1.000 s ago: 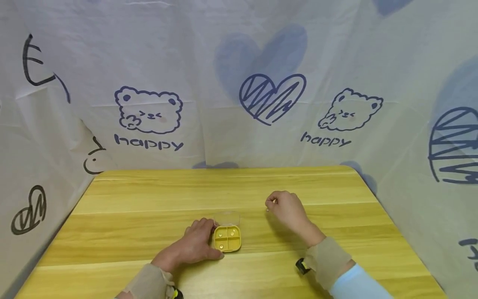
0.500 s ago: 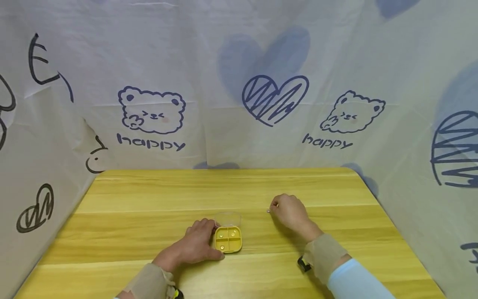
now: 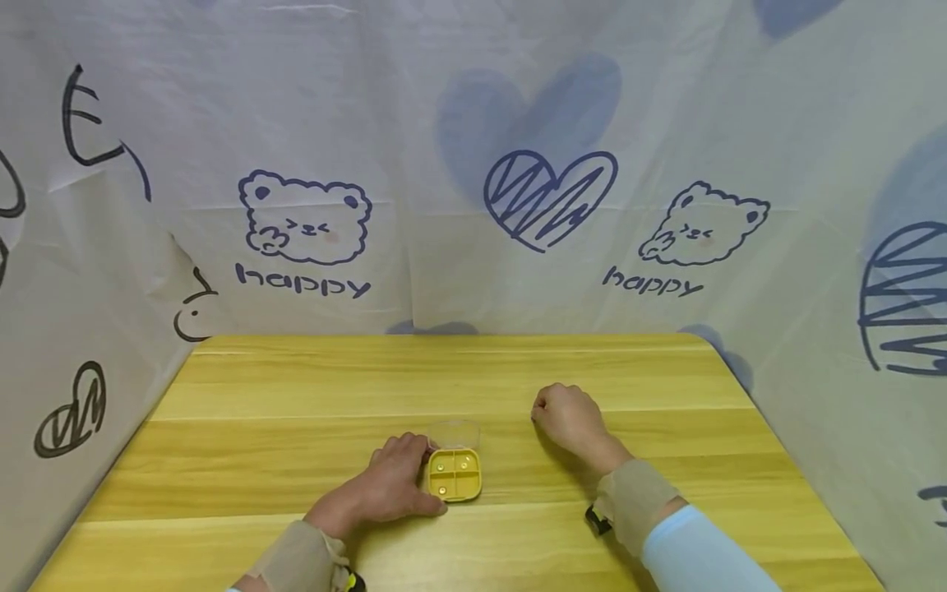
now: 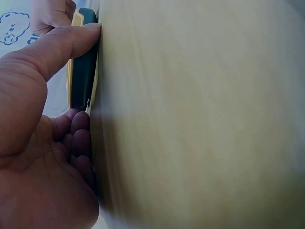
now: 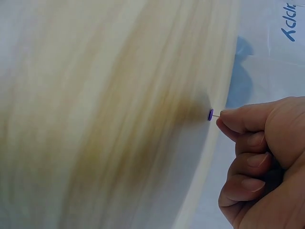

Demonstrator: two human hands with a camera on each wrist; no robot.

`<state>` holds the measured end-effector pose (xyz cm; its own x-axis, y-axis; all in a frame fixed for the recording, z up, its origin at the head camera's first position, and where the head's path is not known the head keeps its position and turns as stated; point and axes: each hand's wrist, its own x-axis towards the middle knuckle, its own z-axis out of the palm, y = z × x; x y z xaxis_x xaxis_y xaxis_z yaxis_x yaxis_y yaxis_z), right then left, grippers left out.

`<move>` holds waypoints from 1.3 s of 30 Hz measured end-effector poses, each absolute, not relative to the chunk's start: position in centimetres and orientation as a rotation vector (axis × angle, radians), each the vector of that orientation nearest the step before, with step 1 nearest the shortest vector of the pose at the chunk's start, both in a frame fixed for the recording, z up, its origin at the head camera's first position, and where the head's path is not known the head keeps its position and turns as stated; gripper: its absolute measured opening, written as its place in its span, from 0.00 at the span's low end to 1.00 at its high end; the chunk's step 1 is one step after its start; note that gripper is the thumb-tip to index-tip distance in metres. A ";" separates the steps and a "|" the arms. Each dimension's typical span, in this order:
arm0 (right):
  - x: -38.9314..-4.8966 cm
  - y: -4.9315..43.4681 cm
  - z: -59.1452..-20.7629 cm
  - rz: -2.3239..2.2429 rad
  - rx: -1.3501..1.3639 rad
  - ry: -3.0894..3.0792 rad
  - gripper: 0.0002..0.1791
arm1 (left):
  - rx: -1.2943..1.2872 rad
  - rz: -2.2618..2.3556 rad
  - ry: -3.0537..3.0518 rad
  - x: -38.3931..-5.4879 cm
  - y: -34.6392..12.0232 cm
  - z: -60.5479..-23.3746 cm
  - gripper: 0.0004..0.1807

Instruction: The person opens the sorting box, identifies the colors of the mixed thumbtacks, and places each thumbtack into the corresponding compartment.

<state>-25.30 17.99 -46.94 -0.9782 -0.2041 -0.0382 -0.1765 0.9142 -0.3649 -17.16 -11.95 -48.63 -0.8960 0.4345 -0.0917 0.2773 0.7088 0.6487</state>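
A small yellow pill box [image 3: 455, 487] with four-way dividers lies on the table, its clear lid [image 3: 455, 434] folded back. Three tiny shiny pieces sit in separate compartments; the front right one shows none. My left hand [image 3: 390, 485] holds the box from its left side, thumb at the front and fingers towards the back. The left wrist view shows the box [image 4: 85, 67] edge-on, dark green below a yellow rim. Right of the box, my right hand [image 3: 571, 419] pinches a pin with a flat purple head [image 5: 210, 115] by its thin metal shaft, head towards the tabletop.
The wood-grain table [image 3: 296, 386] extends around both hands. Behind it and at the sides hangs a white cloth [image 3: 414, 164] printed with hearts and bears. Both wrists wear beige wraps [image 3: 638, 503] with small dark devices.
My right hand has turned slightly and the pin at its fingertips is now hidden in the head view. My left hand and the box hold their place; the head view shifts a little.
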 end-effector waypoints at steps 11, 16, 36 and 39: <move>-25.3 17.6 -47.3 -0.471 -0.309 3.045 0.07 | 0.577 0.973 2.670 -17.2 -12.0 -48.6 0.39; -25.3 17.8 -47.4 -0.460 -0.296 3.047 0.07 | 0.584 0.971 2.670 -17.2 -12.0 -48.7 0.39; -23.7 17.5 -47.4 -0.808 -0.211 2.953 0.10 | 0.586 0.976 2.670 -17.2 -12.1 -48.7 0.39; -23.2 17.1 -47.3 -0.927 -0.215 2.929 0.10 | 0.588 0.977 2.671 -17.2 -12.1 -48.8 0.39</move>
